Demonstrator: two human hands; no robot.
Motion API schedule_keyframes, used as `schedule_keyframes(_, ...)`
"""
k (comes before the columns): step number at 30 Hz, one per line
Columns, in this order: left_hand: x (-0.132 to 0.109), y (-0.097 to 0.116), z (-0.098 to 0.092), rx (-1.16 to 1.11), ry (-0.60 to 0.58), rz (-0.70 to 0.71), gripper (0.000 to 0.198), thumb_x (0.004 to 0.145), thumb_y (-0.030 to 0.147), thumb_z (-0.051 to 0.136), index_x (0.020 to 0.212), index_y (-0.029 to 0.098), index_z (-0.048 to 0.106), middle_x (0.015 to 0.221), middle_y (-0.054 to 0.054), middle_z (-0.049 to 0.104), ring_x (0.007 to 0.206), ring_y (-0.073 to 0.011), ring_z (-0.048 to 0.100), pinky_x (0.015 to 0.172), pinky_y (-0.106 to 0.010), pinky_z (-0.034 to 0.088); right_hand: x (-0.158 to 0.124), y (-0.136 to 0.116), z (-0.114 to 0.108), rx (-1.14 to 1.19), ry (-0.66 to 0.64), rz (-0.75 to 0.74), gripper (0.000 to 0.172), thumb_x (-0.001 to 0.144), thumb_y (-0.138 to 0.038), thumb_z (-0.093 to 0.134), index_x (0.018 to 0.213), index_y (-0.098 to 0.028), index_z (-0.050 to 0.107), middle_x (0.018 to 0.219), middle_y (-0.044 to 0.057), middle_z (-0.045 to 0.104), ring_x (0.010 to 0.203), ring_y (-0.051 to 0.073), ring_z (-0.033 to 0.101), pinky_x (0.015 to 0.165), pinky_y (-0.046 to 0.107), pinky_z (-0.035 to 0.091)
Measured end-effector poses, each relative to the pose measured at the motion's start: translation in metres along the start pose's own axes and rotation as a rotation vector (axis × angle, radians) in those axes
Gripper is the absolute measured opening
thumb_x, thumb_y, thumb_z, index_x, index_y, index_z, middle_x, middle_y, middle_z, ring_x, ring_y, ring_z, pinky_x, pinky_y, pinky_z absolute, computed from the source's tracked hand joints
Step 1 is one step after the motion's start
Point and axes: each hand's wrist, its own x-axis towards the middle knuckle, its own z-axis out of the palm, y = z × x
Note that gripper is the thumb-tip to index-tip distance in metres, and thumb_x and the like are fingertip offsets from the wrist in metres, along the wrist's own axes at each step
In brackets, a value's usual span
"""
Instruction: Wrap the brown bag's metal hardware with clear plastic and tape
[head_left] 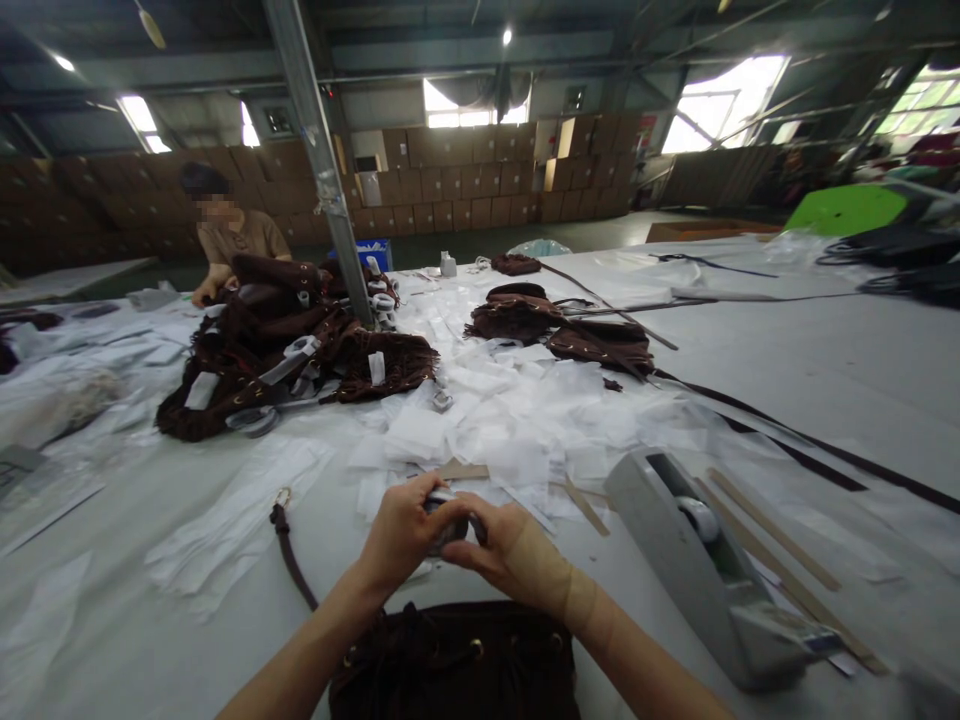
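Observation:
Both my hands meet above a dark brown drawstring bag (454, 665) with gold eyelets, which lies at the table's near edge. My left hand (401, 530) has its fingers curled around a small greyish coiled bundle (448, 538). From the other side, my right hand (517, 555) closes its thumb and fingers on the same bundle. The fingers cover much of it, so what is inside cannot be made out. A brown strap (291, 555) with a gold clasp runs out to the left of the bag. To the right stands a grey tape dispenser (675, 570).
White tissue sheets (495, 410) are strewn across the white table (810, 370). A heap of brown fringed bags (300, 340) lies left, around a metal post (319, 150). More bags (525, 315) and long straps lie ahead. Across the table is another person (240, 235).

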Motion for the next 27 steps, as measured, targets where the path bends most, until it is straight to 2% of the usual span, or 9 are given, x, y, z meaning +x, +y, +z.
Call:
schedule_keyframes(4, -0.002, 0.003, 0.008, -0.281, 0.092, -0.140, 0.036, 0.082, 0.048, 0.056, 0.079, 0.014, 0.066, 0.055, 0.003, 0.054, 0.050, -0.0113, 0.046, 0.049, -0.022, 0.036, 0.002, 0.005, 0.012, 0.144, 0.074, 0.086, 0.021, 0.089, -0.038, 0.053, 0.093, -0.018, 0.054, 0.063, -0.001, 0.058, 0.054, 0.014, 0.052, 0.051, 0.023, 0.032)
schedule_keyframes(6, -0.002, 0.007, 0.003, -0.441, -0.015, -0.172, 0.039, 0.081, 0.048, 0.059, 0.098, 0.014, 0.067, 0.060, 0.002, 0.058, 0.050, -0.0115, 0.049, 0.049, -0.021, 0.038, 0.003, 0.009, 0.012, 0.167, 0.135, 0.106, 0.021, 0.090, -0.038, 0.051, 0.090, -0.018, 0.053, 0.064, -0.001, 0.058, 0.056, 0.014, 0.052, 0.053, 0.023, 0.034)
schedule_keyframes(9, -0.006, 0.011, -0.004, -0.504, -0.139, -0.114, 0.046, 0.078, 0.040, 0.067, 0.118, 0.018, 0.061, 0.091, -0.004, 0.068, 0.075, -0.0159, 0.060, 0.068, -0.024, 0.048, 0.005, 0.012, 0.008, 0.216, 0.160, 0.114, 0.023, 0.090, -0.041, 0.051, 0.090, -0.018, 0.055, 0.070, 0.000, 0.060, 0.061, 0.015, 0.055, 0.058, 0.024, 0.037)
schedule_keyframes(11, -0.012, 0.010, -0.002, -0.474, -0.064, -0.105, 0.042, 0.079, 0.038, 0.066, 0.116, 0.018, 0.062, 0.097, -0.005, 0.068, 0.081, -0.0167, 0.061, 0.072, -0.024, 0.048, 0.005, 0.010, 0.008, 0.281, 0.138, 0.108, 0.023, 0.088, -0.041, 0.055, 0.087, -0.018, 0.056, 0.071, -0.001, 0.059, 0.064, 0.014, 0.054, 0.059, 0.023, 0.038)
schedule_keyframes(15, -0.023, 0.000, 0.015, -0.536, 0.206, -0.177, 0.041, 0.084, 0.046, 0.060, 0.112, 0.017, 0.061, 0.079, -0.001, 0.064, 0.065, -0.0131, 0.055, 0.060, -0.022, 0.045, 0.006, 0.004, 0.017, 0.464, 0.098, 0.108, 0.028, 0.086, -0.044, 0.058, 0.085, -0.016, 0.057, 0.075, -0.001, 0.058, 0.067, 0.013, 0.052, 0.059, 0.022, 0.041)
schedule_keyframes(17, -0.022, -0.006, 0.020, -0.614, 0.210, -0.210, 0.046, 0.083, 0.049, 0.060, 0.116, 0.017, 0.057, 0.073, 0.001, 0.061, 0.063, -0.0123, 0.054, 0.059, -0.021, 0.044, 0.006, 0.005, 0.018, 0.470, 0.105, 0.109, 0.030, 0.090, -0.045, 0.050, 0.088, -0.016, 0.057, 0.077, 0.001, 0.060, 0.069, 0.013, 0.054, 0.061, 0.022, 0.042)
schedule_keyframes(19, -0.016, -0.008, 0.014, -0.710, 0.078, -0.249, 0.053, 0.083, 0.054, 0.058, 0.123, 0.019, 0.052, 0.079, -0.001, 0.063, 0.070, -0.0143, 0.057, 0.065, -0.023, 0.045, 0.006, 0.009, 0.012, 0.336, 0.123, 0.118, 0.030, 0.092, -0.043, 0.047, 0.091, -0.015, 0.058, 0.077, 0.002, 0.063, 0.069, 0.014, 0.057, 0.062, 0.023, 0.041)
schedule_keyframes(23, 0.014, 0.007, -0.028, -0.630, -0.373, -0.333, 0.059, 0.086, 0.065, 0.041, 0.114, 0.017, 0.059, 0.102, -0.009, 0.064, 0.098, -0.0228, 0.059, 0.079, -0.032, 0.049, 0.011, 0.010, -0.018, -0.110, 0.116, 0.060, 0.027, 0.091, -0.041, 0.053, 0.096, -0.015, 0.057, 0.072, 0.004, 0.065, 0.064, 0.016, 0.060, 0.057, 0.024, 0.035)
schedule_keyframes(27, 0.039, 0.038, -0.062, -0.399, -0.644, -0.355, 0.045, 0.080, 0.058, 0.059, 0.098, 0.017, 0.064, 0.101, -0.008, 0.062, 0.097, -0.0238, 0.058, 0.069, -0.032, 0.055, 0.020, 0.001, -0.038, -0.393, 0.136, -0.060, 0.030, 0.090, -0.046, 0.054, 0.092, -0.016, 0.055, 0.065, 0.003, 0.063, 0.056, 0.015, 0.058, 0.050, 0.023, 0.025)
